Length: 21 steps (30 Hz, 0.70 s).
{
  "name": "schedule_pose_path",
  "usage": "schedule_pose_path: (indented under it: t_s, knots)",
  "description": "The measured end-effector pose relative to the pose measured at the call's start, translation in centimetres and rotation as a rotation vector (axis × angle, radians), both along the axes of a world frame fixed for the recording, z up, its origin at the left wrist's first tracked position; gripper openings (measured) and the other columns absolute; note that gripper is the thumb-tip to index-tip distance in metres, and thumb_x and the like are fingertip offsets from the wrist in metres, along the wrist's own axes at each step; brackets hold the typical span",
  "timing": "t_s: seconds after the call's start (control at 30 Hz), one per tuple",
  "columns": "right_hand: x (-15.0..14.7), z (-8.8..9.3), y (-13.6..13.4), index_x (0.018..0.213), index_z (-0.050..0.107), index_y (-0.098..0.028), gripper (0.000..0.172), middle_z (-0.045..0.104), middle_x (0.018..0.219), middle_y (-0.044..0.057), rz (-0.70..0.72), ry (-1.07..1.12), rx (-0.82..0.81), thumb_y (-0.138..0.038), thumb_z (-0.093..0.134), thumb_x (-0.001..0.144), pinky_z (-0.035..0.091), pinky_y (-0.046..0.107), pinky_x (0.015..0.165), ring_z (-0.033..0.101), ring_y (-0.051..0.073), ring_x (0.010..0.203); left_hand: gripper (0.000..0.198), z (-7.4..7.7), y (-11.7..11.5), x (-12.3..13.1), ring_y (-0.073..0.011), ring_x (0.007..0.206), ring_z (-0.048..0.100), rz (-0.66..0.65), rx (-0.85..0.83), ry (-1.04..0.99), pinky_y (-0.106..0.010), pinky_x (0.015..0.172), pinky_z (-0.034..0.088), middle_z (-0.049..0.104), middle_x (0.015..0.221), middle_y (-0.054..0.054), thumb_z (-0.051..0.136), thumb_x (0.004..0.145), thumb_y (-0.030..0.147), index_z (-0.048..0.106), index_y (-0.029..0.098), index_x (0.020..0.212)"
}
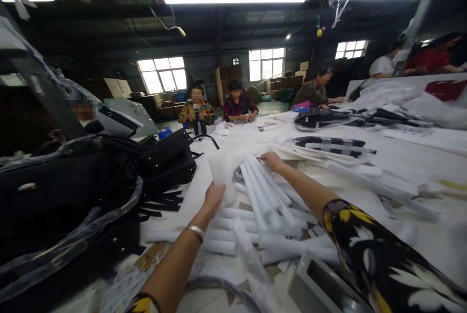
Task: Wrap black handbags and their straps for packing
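Note:
My left hand, with a silver bangle on its wrist, is closed on the lower end of a thin white foam sheet that stands up from the fingers. To its right, my right hand reaches to the far ends of a pile of white foam tubes. Its fingers are pinched together; whatever is between them is too small to make out. A grey coil lies beside the tubes, between my two hands.
Black bags are heaped at the left. A grey device sits at the near edge. Wrapped black pieces lie right of centre. Several people sit across the white table.

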State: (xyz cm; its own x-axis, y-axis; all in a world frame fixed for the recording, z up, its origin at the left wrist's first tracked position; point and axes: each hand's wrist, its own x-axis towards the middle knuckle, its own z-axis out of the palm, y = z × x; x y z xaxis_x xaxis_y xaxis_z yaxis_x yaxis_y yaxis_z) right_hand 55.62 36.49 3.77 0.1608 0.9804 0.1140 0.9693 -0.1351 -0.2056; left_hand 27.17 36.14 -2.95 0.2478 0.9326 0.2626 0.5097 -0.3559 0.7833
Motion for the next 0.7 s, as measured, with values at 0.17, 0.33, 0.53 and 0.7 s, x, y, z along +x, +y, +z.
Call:
schedule_pose_path:
  t_s: [0.17, 0.33, 0.53, 0.7]
  knots:
    - [-1.9, -1.6, 5.1, 0.124, 0.058, -0.016, 0.035, 0.061, 0.124, 0.010, -0.078, -0.048, -0.148, -0.035, 0.061, 0.095, 0.055, 0.043, 0.088, 0.063, 0.023, 0.105, 0.056, -0.4, -0.9, -1.8, -0.0229, 0.111, 0.067, 0.062, 0.014, -0.029, -0.035, 0.094, 0.053, 0.068, 0.126, -0.013, 0.057, 0.093, 0.022, 0.039, 0.016, 0.146]
    - [-1.9, -2.1, 6.2, 0.125, 0.058, -0.015, 0.035, 0.061, 0.124, 0.010, -0.120, -0.087, -0.173, -0.035, 0.061, 0.096, 0.056, 0.043, 0.088, 0.063, 0.023, 0.105, 0.097, 1.6, -1.4, -3.0, -0.0372, 0.136, 0.047, 0.200, 0.124, 0.117, -0.047, 0.104, 0.045, 0.033, 0.157, -0.022, 0.067, 0.081, 0.015, 0.007, 0.019, 0.157]
    - [-2.4, -0.3, 4.3, 0.126, 0.058, -0.018, 0.034, 0.058, 0.130, 0.011, -0.046, -0.138, -0.005, -0.035, 0.060, 0.096, 0.053, 0.046, 0.093, 0.061, 0.024, 0.111, 0.042, 4.1, 0.1, 1.4, -0.0236, 0.133, 0.049, -0.073, 0.264, 0.333, -0.043, 0.112, 0.038, 0.053, 0.144, -0.008, 0.051, 0.095, 0.016, 0.054, 0.030, 0.135]
    - [-4.8, -0.1, 1.8, 0.115, 0.067, -0.019, 0.023, 0.065, 0.124, 0.008, 0.287, -0.137, 0.040, -0.027, 0.063, 0.093, 0.050, 0.043, 0.099, 0.062, 0.022, 0.112, 0.029, 2.6, 3.4, 7.3, -0.0240, 0.108, 0.062, -0.183, 0.137, 0.411, -0.047, 0.094, 0.053, 0.063, 0.122, -0.009, 0.062, 0.093, 0.035, 0.062, 0.017, 0.116]
